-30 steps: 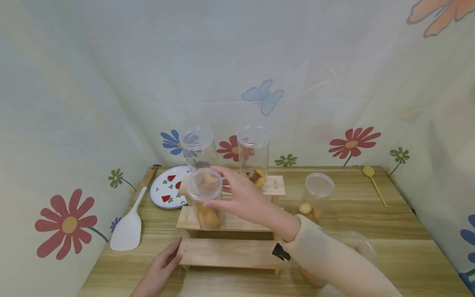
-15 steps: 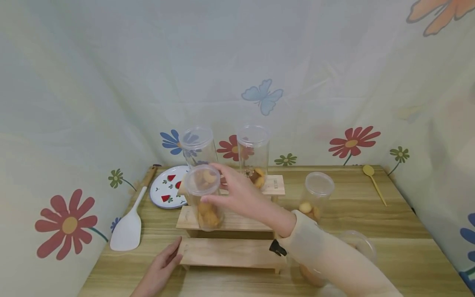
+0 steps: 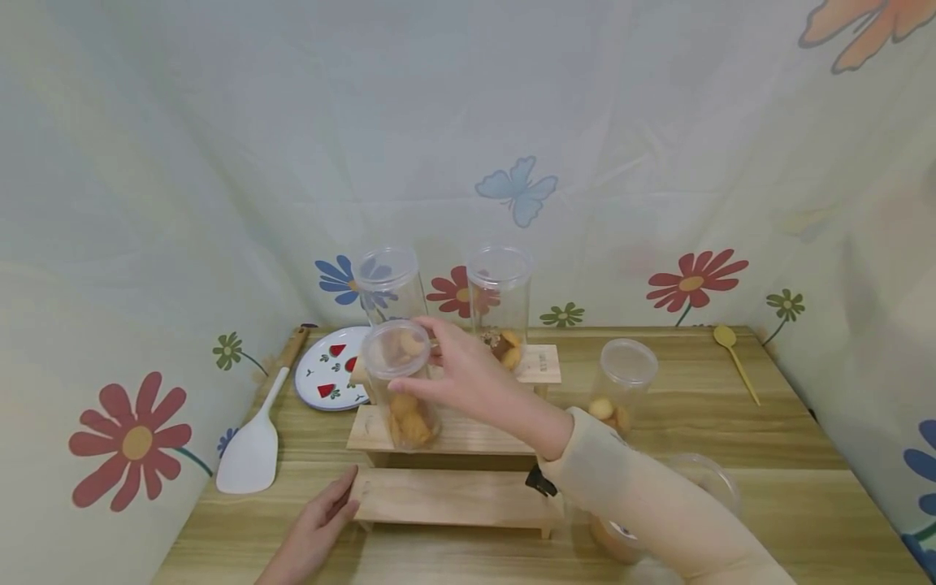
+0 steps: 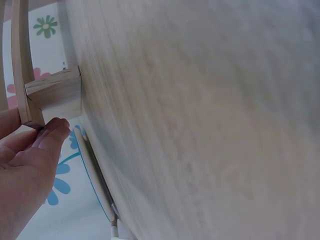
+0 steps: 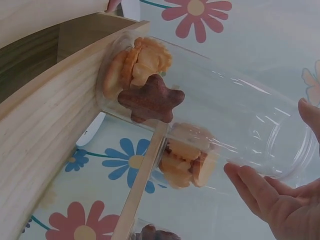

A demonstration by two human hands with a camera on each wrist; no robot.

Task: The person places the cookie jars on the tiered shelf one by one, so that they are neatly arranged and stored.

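Observation:
My right hand (image 3: 475, 370) holds a clear lidded jar (image 3: 413, 422) near its top, thumb on the near side. The jar stands at the left end of the middle step of a three-step wooden rack (image 3: 453, 494). In the right wrist view, cookies and a brown star-shaped piece (image 5: 152, 99) lie at the jar's bottom; the fingers (image 5: 255, 187) and thumb are on opposite sides of its lid end. My left hand (image 3: 318, 516) pinches the left end of the lowest step, its thumb and fingertips on the board's edge (image 4: 33, 117) in the left wrist view.
On the top step stand two more cookie jars, one left (image 3: 389, 272) and one right (image 3: 500, 305). Right of the rack is another jar (image 3: 629, 382); my sleeve partly covers a further jar (image 3: 708, 479). A plate (image 3: 322, 378), a white spatula (image 3: 250, 455) and a yellow spoon (image 3: 738, 361) lie around.
The jar's top has shifted slightly back and left along with my right hand, and the jar leans less. My left hand stays at the rack's end.

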